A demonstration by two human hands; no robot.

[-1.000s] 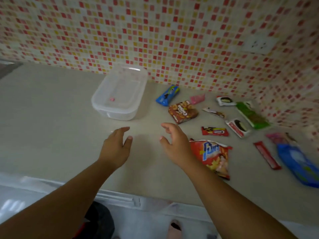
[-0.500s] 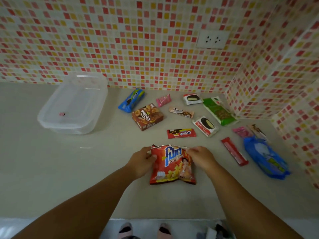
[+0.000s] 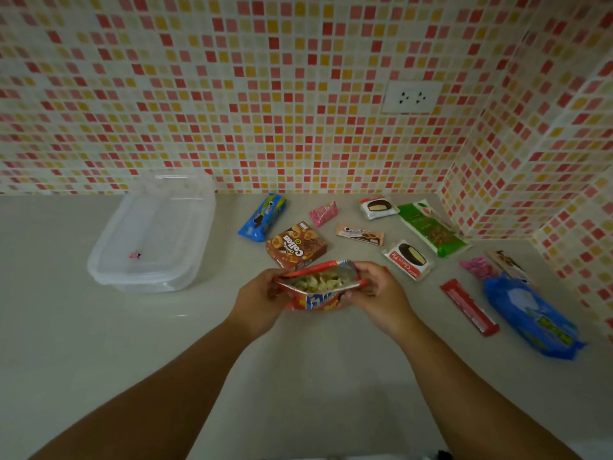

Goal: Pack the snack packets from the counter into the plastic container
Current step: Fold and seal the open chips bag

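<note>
A red snack bag [image 3: 320, 287] is held just above the counter's middle, its top pulled open so pale snacks show inside. My left hand [image 3: 262, 298] pinches its left edge and my right hand [image 3: 378, 293] pinches its right edge. The clear plastic container [image 3: 199, 227] stands lidless at the back left, with only a small pink speck inside. Other packets lie behind and right: a brown Collon box [image 3: 296, 245], a blue Oreo pack [image 3: 262, 217], a small pink packet [image 3: 323, 213], two Choco Pie packs [image 3: 408, 259], a green pack [image 3: 431, 229].
A red bar [image 3: 469, 307], a large blue pack [image 3: 530, 317], a pink packet [image 3: 479, 267] and a slim Oreo bar [image 3: 360, 234] lie at the right. Tiled walls close the back and right corner; a wall socket [image 3: 411, 97] sits above. The grey counter [image 3: 83, 343] stretches left and forward.
Both hands came onto the red bag, gripped its top corners, lifted it and pulled the top open. The view swung right, toward the packets.
</note>
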